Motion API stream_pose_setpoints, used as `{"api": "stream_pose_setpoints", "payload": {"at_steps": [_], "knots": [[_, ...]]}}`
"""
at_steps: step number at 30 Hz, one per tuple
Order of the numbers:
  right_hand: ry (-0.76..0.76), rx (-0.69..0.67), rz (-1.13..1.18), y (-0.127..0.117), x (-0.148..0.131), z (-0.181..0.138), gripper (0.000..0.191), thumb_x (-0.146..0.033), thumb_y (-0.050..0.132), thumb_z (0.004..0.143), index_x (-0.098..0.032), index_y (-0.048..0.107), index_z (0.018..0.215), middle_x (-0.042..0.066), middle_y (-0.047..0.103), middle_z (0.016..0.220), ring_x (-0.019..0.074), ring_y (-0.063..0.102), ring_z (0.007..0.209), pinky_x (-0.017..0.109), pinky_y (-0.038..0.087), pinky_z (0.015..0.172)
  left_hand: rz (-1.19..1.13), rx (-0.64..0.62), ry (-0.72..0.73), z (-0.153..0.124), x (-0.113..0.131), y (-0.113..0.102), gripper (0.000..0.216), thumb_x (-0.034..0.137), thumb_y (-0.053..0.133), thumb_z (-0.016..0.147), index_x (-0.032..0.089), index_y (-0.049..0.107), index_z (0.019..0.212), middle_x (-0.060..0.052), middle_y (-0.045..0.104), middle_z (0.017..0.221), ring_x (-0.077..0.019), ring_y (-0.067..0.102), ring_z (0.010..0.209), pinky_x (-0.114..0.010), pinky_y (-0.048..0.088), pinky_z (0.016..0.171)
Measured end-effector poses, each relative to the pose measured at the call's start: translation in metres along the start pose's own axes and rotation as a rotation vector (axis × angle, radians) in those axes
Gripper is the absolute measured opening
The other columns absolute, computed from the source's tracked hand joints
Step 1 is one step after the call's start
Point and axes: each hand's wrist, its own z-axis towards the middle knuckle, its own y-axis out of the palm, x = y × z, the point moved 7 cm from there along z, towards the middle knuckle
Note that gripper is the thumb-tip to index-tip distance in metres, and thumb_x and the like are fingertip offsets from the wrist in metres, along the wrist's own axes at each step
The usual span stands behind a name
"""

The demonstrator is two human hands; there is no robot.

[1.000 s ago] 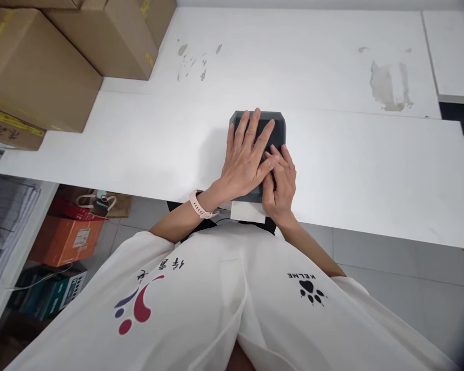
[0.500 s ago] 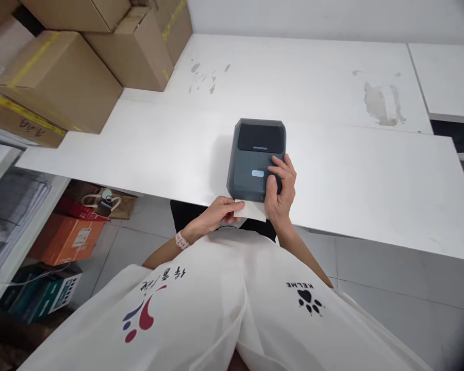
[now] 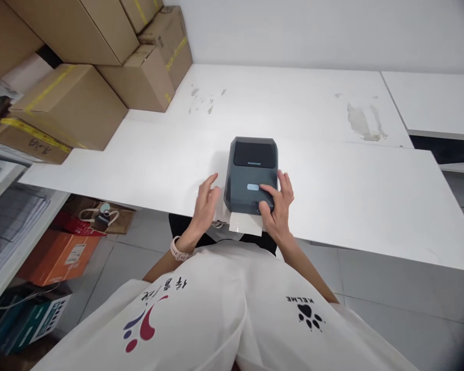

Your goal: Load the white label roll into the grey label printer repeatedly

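Note:
A dark grey label printer [image 3: 239, 198] sits near the front edge of the white table. From its front slot a white label strip [image 3: 246, 223] sticks out, hanging past the table edge. My right hand [image 3: 279, 208] lies over the printer's front right corner, fingers apart. Its thumb rests by the small round mark at the front, and its index fingertip is beside the pale rectangle on the lid. To the left of the printer, my left hand [image 3: 204, 208] is raised with fingers spread and nothing in it, apart from the label.
Cardboard boxes [image 3: 77, 108] with yellow tape are stacked at the table's left end. The white table [image 3: 332, 206] has worn patches. Below left are a shelf [image 3: 27, 226] with papers, an orange box [image 3: 58, 255] and a paper bag [image 3: 121, 219].
My left hand has let go of the label strip and moved up and left, opening. My right index finger has shifted toward the pale rectangle. The camera view has tilted up slightly.

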Motion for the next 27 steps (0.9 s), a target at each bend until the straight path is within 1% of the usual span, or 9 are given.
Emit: {"api": "stream_pose_setpoints", "payload": {"at_steps": [2, 4, 8, 11, 14, 17, 22, 24, 27], "knots": [[0.096, 0.036, 0.097, 0.004, 0.010, -0.019, 0.053, -0.044, 0.036, 0.103, -0.032, 0.032, 0.155, 0.007, 0.021, 0.171, 0.0304, 0.021, 0.158, 0.060, 0.026, 0.123, 0.024, -0.167, -0.046, -0.009, -0.009, 0.016, 0.061, 0.057, 0.035, 0.102, 0.031, 0.035, 0.157, -0.003, 0.029, 0.170, -0.0222, 0.027, 0.157, -0.043, 0.029, 0.127], [0.181, 0.031, 0.152, 0.008, 0.017, -0.034, 0.062, -0.047, 0.032, 0.104, -0.034, 0.015, 0.162, 0.008, 0.023, 0.170, 0.0297, 0.021, 0.158, 0.062, 0.024, 0.124, 0.027, -0.273, -0.059, -0.019, -0.013, 0.026, 0.065, 0.059, 0.029, 0.103, 0.032, 0.022, 0.162, 0.000, 0.015, 0.174, -0.0209, 0.012, 0.161, -0.044, 0.016, 0.132], [0.195, 0.012, 0.181, 0.002, 0.012, -0.033, 0.063, -0.053, 0.025, 0.104, -0.035, 0.014, 0.163, 0.006, 0.025, 0.170, 0.0301, 0.023, 0.158, 0.061, 0.023, 0.125, 0.021, -0.299, -0.018, -0.022, -0.005, 0.024, 0.065, 0.059, 0.025, 0.104, 0.035, 0.017, 0.163, 0.005, 0.005, 0.174, -0.0206, 0.001, 0.162, -0.044, 0.011, 0.132], [0.084, 0.033, 0.136, -0.015, 0.002, -0.001, 0.065, -0.056, 0.021, 0.103, -0.035, 0.010, 0.163, 0.007, 0.027, 0.169, 0.0314, 0.029, 0.155, 0.060, 0.029, 0.122, -0.053, -0.218, 0.087, 0.000, 0.017, 0.017, 0.061, 0.058, 0.026, 0.104, 0.033, 0.030, 0.160, 0.003, 0.017, 0.173, -0.0219, 0.015, 0.160, -0.043, 0.022, 0.130], [-0.040, 0.090, 0.013, -0.029, -0.005, 0.052, 0.069, -0.059, 0.020, 0.102, -0.034, 0.001, 0.164, 0.010, 0.029, 0.167, 0.0339, 0.030, 0.154, 0.063, 0.029, 0.120, -0.110, -0.048, 0.211, 0.035, 0.037, 0.008, 0.057, 0.054, 0.029, 0.104, 0.026, 0.050, 0.149, -0.006, 0.049, 0.159, -0.0229, 0.042, 0.149, -0.042, 0.036, 0.123], [-0.101, 0.147, -0.071, -0.032, -0.003, 0.112, 0.072, -0.061, 0.018, 0.102, -0.033, -0.006, 0.164, 0.010, 0.031, 0.165, 0.0349, 0.031, 0.152, 0.065, 0.026, 0.119, 0.065, 0.011, 0.172, 0.067, 0.037, 0.010, 0.052, 0.051, 0.043, 0.099, 0.023, 0.058, 0.140, -0.010, 0.059, 0.147, -0.0258, 0.057, 0.132, -0.041, 0.050, 0.106], [-0.083, 0.145, -0.146, -0.024, 0.007, 0.192, 0.070, -0.060, 0.014, 0.102, -0.031, -0.003, 0.164, 0.012, 0.035, 0.163, 0.0351, 0.038, 0.148, 0.064, 0.031, 0.116, 0.561, -0.222, -0.043, 0.084, 0.015, 0.028, 0.069, 0.045, 0.053, 0.090, 0.018, 0.041, 0.153, -0.012, 0.072, 0.115, -0.0275, 0.068, 0.097, -0.039, 0.051, 0.084], [-0.099, 0.148, -0.161, -0.025, 0.004, 0.205, 0.071, -0.063, 0.020, 0.101, -0.030, 0.005, 0.163, 0.014, 0.038, 0.162, 0.0359, 0.039, 0.146, 0.064, 0.033, 0.114, 0.655, -0.278, -0.065, 0.084, 0.011, 0.034, 0.066, 0.040, 0.051, 0.089, 0.018, 0.043, 0.151, -0.009, 0.074, 0.102, -0.0283, 0.068, 0.093, -0.037, 0.049, 0.077], [-0.164, 0.193, -0.170, -0.033, -0.012, 0.199, 0.068, -0.061, 0.035, 0.100, -0.028, 0.025, 0.159, 0.014, 0.042, 0.159, 0.0370, 0.040, 0.145, 0.064, 0.034, 0.113, 0.703, -0.272, -0.075, 0.088, 0.010, 0.038, 0.061, 0.034, 0.050, 0.086, 0.019, 0.049, 0.146, -0.008, 0.074, 0.098, -0.0295, 0.068, 0.093, -0.036, 0.048, 0.072]]}}
